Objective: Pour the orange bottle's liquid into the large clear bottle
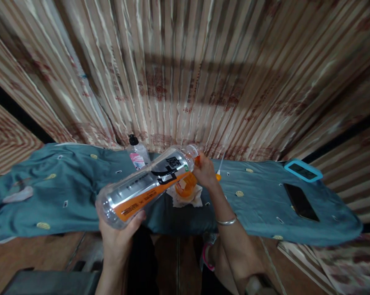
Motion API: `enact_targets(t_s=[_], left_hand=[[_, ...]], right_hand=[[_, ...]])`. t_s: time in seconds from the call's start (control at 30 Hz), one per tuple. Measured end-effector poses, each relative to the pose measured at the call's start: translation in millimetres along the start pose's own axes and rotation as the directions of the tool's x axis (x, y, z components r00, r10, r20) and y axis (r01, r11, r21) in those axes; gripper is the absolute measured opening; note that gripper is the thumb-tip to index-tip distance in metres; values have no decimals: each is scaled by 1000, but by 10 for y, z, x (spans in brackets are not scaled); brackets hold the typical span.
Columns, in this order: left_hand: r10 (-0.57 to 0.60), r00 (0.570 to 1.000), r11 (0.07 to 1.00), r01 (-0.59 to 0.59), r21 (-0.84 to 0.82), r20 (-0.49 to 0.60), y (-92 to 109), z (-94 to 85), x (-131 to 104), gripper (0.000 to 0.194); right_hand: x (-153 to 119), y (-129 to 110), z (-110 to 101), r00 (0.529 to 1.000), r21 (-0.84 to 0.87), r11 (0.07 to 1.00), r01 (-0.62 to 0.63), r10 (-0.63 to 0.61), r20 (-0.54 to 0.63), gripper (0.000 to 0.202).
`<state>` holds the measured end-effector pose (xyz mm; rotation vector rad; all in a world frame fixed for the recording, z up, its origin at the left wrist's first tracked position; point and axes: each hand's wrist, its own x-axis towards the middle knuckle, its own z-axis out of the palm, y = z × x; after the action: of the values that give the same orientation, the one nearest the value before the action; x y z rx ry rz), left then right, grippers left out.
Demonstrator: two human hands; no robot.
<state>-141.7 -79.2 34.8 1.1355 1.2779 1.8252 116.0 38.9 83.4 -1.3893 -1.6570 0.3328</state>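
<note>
One bottle [146,184] slants from eight o'clock toward centre, its base held in the left hand [119,233]; the right hand [205,170] is at its neck, grip unclear. At six, an orange jar [186,188] is partly hidden.

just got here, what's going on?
A person's left hand holds a large clear bottle near its base, tilted with the neck up to the right. The right hand is at the neck; its exact grip is unclear. Below the neck end, an orange container sits on a crumpled pale tissue. No flowing liquid can be made out.
</note>
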Motion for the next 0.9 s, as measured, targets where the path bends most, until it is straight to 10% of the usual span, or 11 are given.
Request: enact_targets(t_s=[0.37, 0.9], left_hand=[[-21, 999, 988, 26, -154, 38, 176, 165, 84, 67], [-67, 998, 982, 68, -178, 14, 59, 93, 145, 86]], right_hand=[[85, 63, 74, 1000, -75, 997, -1, 0, -18, 35], [83, 33, 9, 997, -53, 996, -65, 68, 45, 28]])
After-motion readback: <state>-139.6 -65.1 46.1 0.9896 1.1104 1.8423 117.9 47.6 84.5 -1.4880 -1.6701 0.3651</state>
